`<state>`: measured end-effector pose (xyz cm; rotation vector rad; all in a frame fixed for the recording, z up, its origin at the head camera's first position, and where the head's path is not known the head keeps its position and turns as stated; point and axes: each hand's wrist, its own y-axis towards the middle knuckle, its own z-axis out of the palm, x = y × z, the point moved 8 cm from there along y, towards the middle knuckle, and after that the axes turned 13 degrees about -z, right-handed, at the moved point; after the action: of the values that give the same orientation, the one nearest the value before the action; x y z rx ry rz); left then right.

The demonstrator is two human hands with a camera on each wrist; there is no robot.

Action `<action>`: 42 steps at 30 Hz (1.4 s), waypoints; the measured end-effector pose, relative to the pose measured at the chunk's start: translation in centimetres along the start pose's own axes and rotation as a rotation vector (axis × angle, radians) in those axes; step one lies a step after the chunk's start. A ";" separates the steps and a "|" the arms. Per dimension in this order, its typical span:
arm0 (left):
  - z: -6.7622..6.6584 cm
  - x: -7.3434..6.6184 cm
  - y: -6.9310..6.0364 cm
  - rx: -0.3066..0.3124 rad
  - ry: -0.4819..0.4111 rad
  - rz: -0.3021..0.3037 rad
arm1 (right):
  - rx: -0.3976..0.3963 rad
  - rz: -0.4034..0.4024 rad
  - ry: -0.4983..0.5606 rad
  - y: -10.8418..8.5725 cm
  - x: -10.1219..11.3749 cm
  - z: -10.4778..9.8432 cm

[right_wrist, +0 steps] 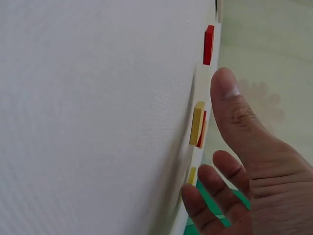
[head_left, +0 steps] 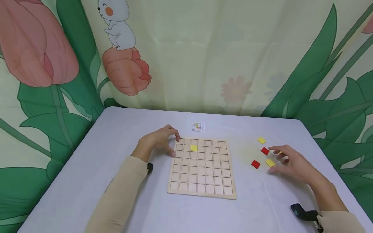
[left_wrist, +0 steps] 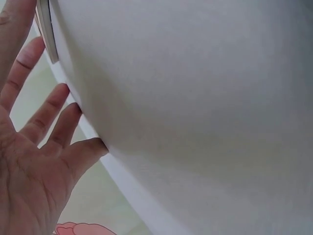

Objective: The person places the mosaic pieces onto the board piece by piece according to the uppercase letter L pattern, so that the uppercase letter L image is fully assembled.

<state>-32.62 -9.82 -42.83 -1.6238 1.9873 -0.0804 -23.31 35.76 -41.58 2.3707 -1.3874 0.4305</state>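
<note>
Steady the square, pale wooden board (head_left: 201, 170) with the left hand (head_left: 159, 138), fingers apart at its edge. Right of that, nip the flat, square yellow tile (head_left: 270, 162) by its sides with the right hand (head_left: 295, 163) (fingers apart, no pinch yet).

You have one board (head_left: 201, 170), one card (head_left: 198, 127) and six tiles (head_left: 261, 140) on one table (head_left: 247, 213). Four are yellow tiles (head_left: 193, 148): one on the board, three loose, one of those partly behind your right hand (head_left: 295, 165). Two are red tiles (head_left: 255, 164). Counting your left hand (head_left: 158, 139), you have two hands.
</note>
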 end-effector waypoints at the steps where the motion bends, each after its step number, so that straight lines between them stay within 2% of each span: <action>1: 0.1 0.0 0.0 0.004 -0.004 -0.001 | 0.013 0.015 0.003 -0.3 -0.2 0.2; 8: 0.6 -0.2 0.2 0.001 -0.003 -0.005 | 0.048 0.059 0.014 -1.5 -1.4 0.4; 16: 0.5 0.3 0.2 0.007 0.003 -0.020 | 0.069 0.036 0.015 -1.5 -1.7 0.9; 26: 0.4 0.4 0.2 0.017 0.002 -0.021 | 0.051 -0.024 0.010 -1.2 -1.2 0.7; 37: 0.5 0.5 0.2 0.008 0.007 -0.033 | 0.062 0.011 0.037 -1.1 -1.3 1.1; 42: 0.3 0.4 0.0 0.008 0.011 -0.033 | 0.030 -0.004 0.042 -0.9 -0.8 0.9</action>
<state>-32.52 -10.08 -43.22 -1.6541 1.9661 -0.1096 -22.83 36.39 -42.86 2.3740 -1.3669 0.5003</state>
